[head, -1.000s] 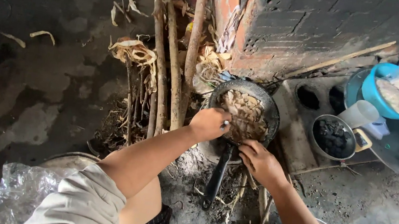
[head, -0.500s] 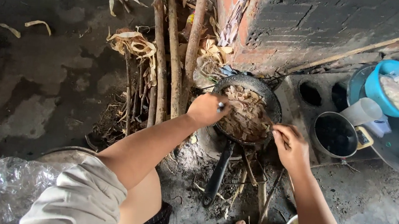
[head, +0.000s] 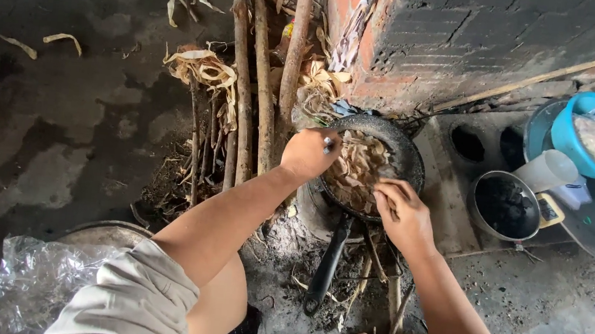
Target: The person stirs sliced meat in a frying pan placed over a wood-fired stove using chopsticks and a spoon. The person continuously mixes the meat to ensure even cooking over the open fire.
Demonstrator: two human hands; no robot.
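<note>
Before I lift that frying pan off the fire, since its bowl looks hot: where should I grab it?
Probably grip the pan's long black handle near its free end, coming from the person's side. It juts toward them, clear of the sooty bowl where both hands now work.

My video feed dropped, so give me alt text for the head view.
Both hands work over a black frying pan of pale food pieces: the left hand holds a small utensil at its rim, the right hand reaches in. Firewood sticks lie left.
</note>
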